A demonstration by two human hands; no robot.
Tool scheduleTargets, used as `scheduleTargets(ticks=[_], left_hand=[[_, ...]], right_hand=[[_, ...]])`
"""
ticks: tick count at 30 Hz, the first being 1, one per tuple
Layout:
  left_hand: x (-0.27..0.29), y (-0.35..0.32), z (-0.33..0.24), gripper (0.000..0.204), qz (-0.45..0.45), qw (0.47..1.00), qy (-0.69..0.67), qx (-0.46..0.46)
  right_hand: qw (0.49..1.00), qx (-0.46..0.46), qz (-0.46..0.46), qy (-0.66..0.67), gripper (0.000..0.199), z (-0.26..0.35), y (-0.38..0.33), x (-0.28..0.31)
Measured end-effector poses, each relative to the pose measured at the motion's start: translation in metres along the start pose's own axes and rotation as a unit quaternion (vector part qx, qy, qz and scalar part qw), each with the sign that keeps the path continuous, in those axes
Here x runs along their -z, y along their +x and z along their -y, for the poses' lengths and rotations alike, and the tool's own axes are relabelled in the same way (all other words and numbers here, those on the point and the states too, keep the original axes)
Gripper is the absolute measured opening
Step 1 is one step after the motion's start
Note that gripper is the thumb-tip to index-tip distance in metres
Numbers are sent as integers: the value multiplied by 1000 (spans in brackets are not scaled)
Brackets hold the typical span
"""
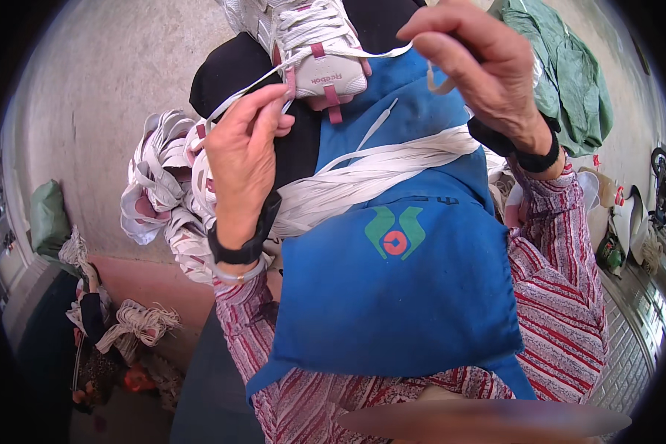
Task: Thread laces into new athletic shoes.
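Observation:
A white sneaker (320, 66) with pink trim lies across my knees, its tongue toward me and white lacing over its front. One shoelace (381, 54) stretches from the shoe to my right hand (488, 74), whose thumb and forefinger pinch it. To the left, my left hand (248, 152) has its fingers closed beside the shoe's tongue, on the lace end that runs to that side; the fingertips partly hide the grip. Across the blue apron (399, 311) on my lap lies a thick bundle of white shoelaces (377, 174), with one tip sticking up.
A heap of white and pink shoe pieces (163, 177) sits at my left. A green sack (570, 81) stands at the far right, and another green bag (48, 218) at the far left. Another person (115, 333) with white lace bundles is at the lower left.

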State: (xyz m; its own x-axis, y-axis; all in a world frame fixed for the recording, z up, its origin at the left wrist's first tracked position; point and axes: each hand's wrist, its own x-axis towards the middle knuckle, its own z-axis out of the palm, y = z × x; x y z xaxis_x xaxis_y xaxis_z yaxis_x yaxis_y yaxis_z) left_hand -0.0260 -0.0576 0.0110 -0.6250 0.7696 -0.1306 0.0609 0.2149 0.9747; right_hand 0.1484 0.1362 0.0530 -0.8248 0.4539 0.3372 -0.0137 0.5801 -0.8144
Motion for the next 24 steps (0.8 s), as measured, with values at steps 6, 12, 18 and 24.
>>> scheduleTargets(ticks=[6, 12, 18, 24], left_hand=[[-8, 27, 10, 16, -36, 977, 159, -138], [2, 34, 9, 15, -34, 991, 85, -97], [0, 41, 2, 13, -39, 999, 21, -22], [-3, 39, 5, 13, -42, 998, -35, -11]], right_hand=[[954, 92, 167, -229, 24, -56, -31, 5], [916, 184, 190, -302, 38, -56, -37, 4], [901, 207, 235, -300, 23, -53, -51, -6], [911, 154, 252, -288, 11, -44, -45, -10]])
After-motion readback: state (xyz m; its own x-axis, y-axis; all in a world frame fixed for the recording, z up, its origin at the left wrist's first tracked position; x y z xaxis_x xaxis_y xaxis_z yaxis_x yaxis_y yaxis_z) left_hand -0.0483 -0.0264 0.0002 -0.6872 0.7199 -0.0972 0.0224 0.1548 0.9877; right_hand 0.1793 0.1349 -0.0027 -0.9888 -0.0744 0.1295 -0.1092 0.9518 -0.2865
